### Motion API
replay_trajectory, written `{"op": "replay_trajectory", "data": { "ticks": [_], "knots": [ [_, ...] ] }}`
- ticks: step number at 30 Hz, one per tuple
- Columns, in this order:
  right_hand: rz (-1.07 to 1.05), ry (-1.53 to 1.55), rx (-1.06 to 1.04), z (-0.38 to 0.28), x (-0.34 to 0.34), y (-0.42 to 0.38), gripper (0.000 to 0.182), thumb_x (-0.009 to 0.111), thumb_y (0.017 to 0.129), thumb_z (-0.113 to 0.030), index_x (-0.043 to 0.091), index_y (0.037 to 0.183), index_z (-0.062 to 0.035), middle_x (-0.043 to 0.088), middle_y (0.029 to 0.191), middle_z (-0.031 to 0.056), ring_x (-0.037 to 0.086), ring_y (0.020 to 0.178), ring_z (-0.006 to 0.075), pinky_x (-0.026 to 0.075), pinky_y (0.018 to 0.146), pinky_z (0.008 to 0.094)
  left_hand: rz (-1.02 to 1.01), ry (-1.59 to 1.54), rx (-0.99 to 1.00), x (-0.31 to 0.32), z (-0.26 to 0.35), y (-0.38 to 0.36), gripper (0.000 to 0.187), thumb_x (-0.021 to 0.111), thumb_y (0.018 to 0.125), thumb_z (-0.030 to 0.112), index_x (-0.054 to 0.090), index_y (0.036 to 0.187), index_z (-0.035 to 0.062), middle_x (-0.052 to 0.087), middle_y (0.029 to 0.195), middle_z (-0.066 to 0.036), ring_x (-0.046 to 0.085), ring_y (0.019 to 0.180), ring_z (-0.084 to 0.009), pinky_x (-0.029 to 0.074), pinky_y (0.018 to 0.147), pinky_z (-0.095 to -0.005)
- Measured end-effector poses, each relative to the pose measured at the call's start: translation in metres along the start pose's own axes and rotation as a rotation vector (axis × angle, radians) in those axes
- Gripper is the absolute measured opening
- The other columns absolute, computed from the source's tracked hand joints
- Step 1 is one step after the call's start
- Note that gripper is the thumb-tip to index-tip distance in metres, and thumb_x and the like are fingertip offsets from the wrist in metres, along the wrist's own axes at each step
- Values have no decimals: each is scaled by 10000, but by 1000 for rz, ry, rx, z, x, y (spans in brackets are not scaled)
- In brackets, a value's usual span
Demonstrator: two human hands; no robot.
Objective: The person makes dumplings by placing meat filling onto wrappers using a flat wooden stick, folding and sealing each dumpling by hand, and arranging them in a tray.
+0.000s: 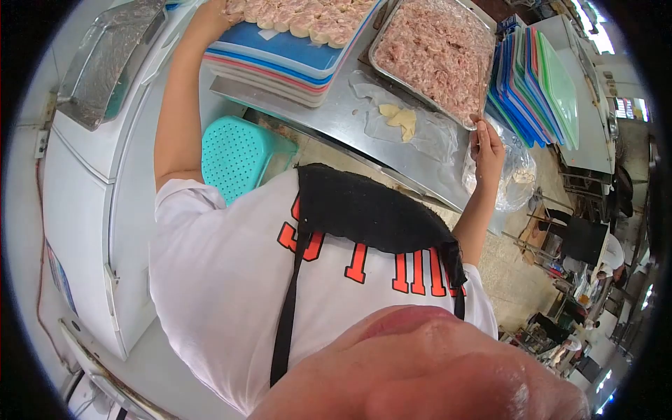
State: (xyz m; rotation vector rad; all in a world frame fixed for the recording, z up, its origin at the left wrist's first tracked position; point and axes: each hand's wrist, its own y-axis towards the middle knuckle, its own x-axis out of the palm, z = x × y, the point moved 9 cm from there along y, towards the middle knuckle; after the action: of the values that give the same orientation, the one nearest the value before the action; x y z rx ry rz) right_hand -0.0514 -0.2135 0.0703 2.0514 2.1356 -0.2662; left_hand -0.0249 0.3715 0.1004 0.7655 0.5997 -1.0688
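My left hand (215,14) is at the top edge of the view, against the left end of the rows of pale, filled dumplings (308,17). Its fingers are mostly cut off or hidden. The dumplings lie on a blue tray (280,49) on top of a stack. My right hand (488,145) has its fingers closed at the near right corner of a metal tray (420,94) heaped with raw minced meat (434,52). What sits between those fingers is too small to make out. Yellowish dough wrappers (399,121) lie on clear plastic (430,140) between the trays.
Coloured plastic trays (535,84) lean together at the right. Below them hangs a clear plastic bag (516,175). A turquoise stool (234,157) stands under the metal table (329,115). White cabinets (77,203) carry a clear bin (105,63) at left. Other people work far right.
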Motion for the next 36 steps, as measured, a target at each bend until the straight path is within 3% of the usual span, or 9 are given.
{"op": "replay_trajectory", "data": {
  "ticks": [2,5,6,10,12,16,22,25,36],
  "knots": [
    [18,-55,33,6,-5,7,308,549,971,-308,662,1103,-53,402,620,-87,331,521,16,230,466,193,-36,376,229,3,20,-1,732,683,812,263,357,1413,3,514,1339,-198,529,1191,-328,435,991,-373],
    [-8,-75,113,28,-18,27,312,517,981,-337,669,1022,-68,396,609,-88,323,508,17,222,454,201,-5,226,469,12,-15,21,794,707,798,250,302,1475,157,342,1498,-149,409,1328,-327,347,1077,-363],
    [-49,-57,110,36,-22,38,367,490,984,-400,656,1012,-74,398,612,-86,297,486,12,191,447,194,-139,105,288,14,-6,14,802,710,791,245,304,1474,141,293,1528,-125,270,1413,-290,281,1116,-349],
    [-122,-197,98,65,-58,85,383,465,989,-386,664,974,-59,492,601,-9,423,506,82,311,469,241,-98,350,206,0,40,-3,721,701,803,255,380,1438,135,403,1462,-126,388,1342,-299,334,1076,-354],
    [-61,-753,-153,55,-73,106,426,440,985,-403,667,989,-42,641,731,135,615,658,253,458,605,355,-36,527,181,-6,80,-17,684,697,810,261,414,1418,127,462,1420,-131,447,1301,-299,369,1049,-361],
    [-60,-1052,-227,49,-86,141,440,439,963,-440,677,1028,-76,667,955,200,624,907,397,486,771,470,21,-202,260,34,215,-71,422,674,842,240,595,1234,102,613,1210,-122,589,1096,-259,455,930,-359],
    [-136,-1104,-387,36,-49,179,424,438,952,-466,689,984,-125,672,870,187,641,840,379,502,716,477,-622,-474,510,260,288,-145,320,628,855,187,629,1140,41,625,1105,-132,587,1039,-285,463,905,-364],
    [-169,-1093,-521,58,-34,183,428,434,953,-461,688,938,-118,667,819,177,646,818,362,513,684,460,-526,-217,633,337,268,-161,289,651,805,143,638,1070,28,618,1079,-132,576,1037,-308,455,917,-385],
    [-308,-951,-829,37,-17,111,372,503,941,-384,648,772,-87,674,792,89,654,728,304,522,620,414,-406,-54,463,333,245,-158,229,636,832,178,677,1005,34,613,954,-129,577,930,-317,470,835,-387]
  ]
}}
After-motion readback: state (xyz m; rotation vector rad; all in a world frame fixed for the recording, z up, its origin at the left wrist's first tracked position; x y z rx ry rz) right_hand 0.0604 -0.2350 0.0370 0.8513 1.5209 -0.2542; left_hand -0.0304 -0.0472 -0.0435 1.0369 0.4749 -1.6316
